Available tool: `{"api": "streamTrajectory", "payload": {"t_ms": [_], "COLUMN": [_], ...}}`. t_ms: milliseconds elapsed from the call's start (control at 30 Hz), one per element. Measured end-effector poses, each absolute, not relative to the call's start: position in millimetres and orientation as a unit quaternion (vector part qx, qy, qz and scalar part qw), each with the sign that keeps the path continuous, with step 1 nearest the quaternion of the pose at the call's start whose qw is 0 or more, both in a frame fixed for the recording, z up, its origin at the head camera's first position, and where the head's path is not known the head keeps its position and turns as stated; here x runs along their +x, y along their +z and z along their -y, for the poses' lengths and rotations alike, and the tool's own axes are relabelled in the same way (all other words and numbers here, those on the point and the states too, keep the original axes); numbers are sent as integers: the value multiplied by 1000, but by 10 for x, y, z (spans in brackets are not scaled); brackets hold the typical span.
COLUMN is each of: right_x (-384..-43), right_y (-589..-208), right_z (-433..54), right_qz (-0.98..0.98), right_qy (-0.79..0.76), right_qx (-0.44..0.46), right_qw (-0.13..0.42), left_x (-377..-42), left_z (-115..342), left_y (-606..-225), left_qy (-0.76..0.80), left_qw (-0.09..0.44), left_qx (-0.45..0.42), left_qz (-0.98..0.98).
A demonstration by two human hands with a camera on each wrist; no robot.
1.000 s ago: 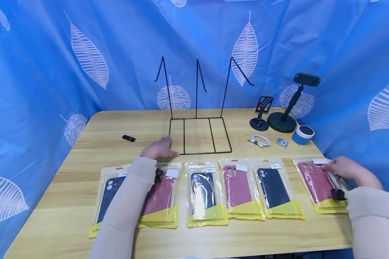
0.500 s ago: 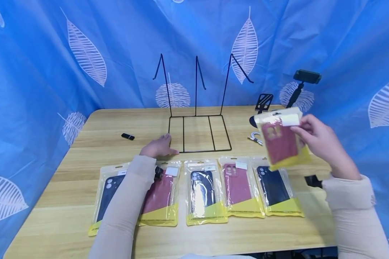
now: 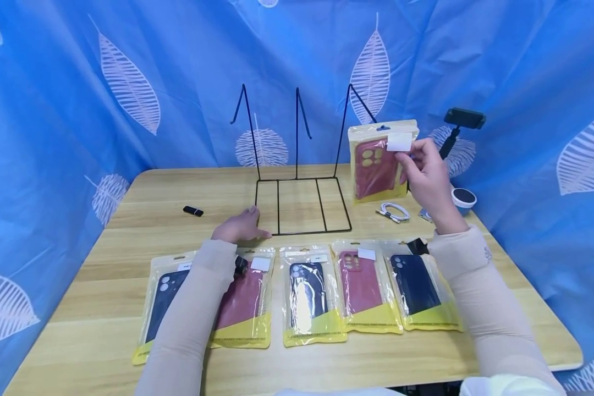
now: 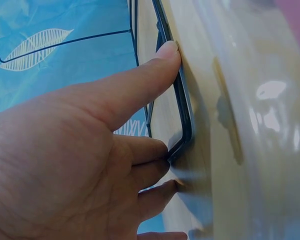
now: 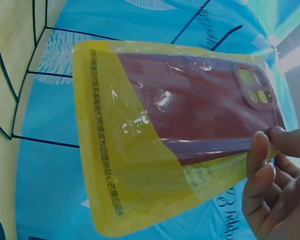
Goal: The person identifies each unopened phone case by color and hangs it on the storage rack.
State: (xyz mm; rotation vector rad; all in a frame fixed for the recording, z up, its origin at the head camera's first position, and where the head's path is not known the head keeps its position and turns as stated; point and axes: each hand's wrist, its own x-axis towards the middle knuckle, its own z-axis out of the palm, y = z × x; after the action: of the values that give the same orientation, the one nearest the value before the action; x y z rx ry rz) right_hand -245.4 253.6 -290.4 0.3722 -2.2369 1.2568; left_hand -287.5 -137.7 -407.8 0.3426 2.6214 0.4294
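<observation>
My right hand (image 3: 428, 173) pinches the upper right edge of a packaged pink phone case (image 3: 373, 170) by its white label. The clear and yellow pouch hangs upright, right of the black wire rack (image 3: 302, 231), near its right hook. From the right wrist view, the case (image 5: 200, 105) shows its camera cutouts, with thumb and fingertips at the pouch edge. My left hand (image 3: 240, 225) rests at the rack base's front left corner. Up close in the left wrist view, its thumb (image 4: 162, 60) presses along one bar of the base (image 4: 184, 110) and fingertips touch near the corner.
Several packaged phone cases, including a dark one (image 3: 308, 294) and a pink one (image 3: 361, 283), lie in a row in front. Around sit a black USB stick (image 3: 193, 210), a white cable (image 3: 395, 213), a phone stand (image 3: 462, 118) and a blue jar (image 3: 462, 199).
My right hand has lifted the packaged pink phone case from the table's right end and carried it up and leftward, close to the rack. The left hand has stayed at the rack's corner.
</observation>
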Motion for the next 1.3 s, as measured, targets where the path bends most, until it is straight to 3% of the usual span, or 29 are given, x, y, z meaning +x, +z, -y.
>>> {"api": "streamTrajectory", "payload": {"t_ms": [633,1300], "right_x": [-3029,-3659], "right_y": [-3016,-2912], "right_z": [-2465,-2372], "right_qz": [843,904], "right_qy": [482,386], "right_qx": [93,16], "right_qw": [219,181], "left_x": [-2872,-2854], "left_z": [1372,1356], "left_y": [-4051,-4036], "left_qy": [151,148], "left_qw": [236,231], "left_qx": [123,122], "left_qz": [-952,-954]}}
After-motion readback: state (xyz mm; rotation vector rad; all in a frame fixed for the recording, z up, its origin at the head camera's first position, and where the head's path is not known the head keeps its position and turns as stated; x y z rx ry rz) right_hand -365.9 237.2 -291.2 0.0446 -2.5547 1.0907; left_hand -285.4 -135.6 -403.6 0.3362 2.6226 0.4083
